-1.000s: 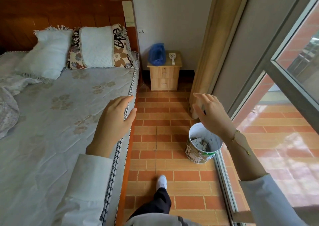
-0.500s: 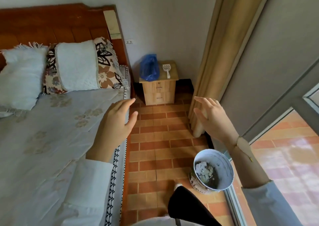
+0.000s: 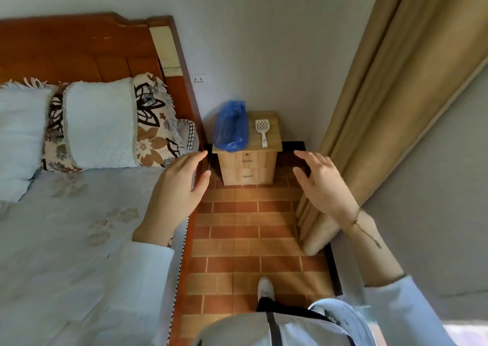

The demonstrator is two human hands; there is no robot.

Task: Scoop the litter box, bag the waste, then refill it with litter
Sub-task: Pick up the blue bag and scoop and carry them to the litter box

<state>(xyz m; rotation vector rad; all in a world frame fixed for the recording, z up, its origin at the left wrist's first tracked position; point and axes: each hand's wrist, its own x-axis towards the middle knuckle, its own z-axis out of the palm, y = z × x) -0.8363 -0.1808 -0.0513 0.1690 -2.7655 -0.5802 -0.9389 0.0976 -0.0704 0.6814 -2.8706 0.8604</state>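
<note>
A white slotted litter scoop (image 3: 261, 131) lies on top of a small wooden nightstand (image 3: 248, 166) against the far wall. Beside the scoop, on the left of the same top, sits a blue plastic bag (image 3: 231, 126). My left hand (image 3: 177, 187) is held out empty with fingers apart, short of the nightstand's left side, over the bed edge. My right hand (image 3: 325, 184) is also empty and spread, short of the nightstand's right side. Only the rim of the white litter bucket (image 3: 343, 311) shows at the bottom right, behind my body.
A bed (image 3: 66, 240) with pillows and a wooden headboard fills the left. A tan curtain (image 3: 375, 123) hangs on the right, its hem on the brick-tile floor (image 3: 250, 232). My white shoe (image 3: 266, 287) stands in the narrow aisle between them.
I have walked forward along the aisle; the nightstand is much nearer and the bucket has dropped to the bottom edge. Both hands stay empty and raised, now framing the nightstand.
</note>
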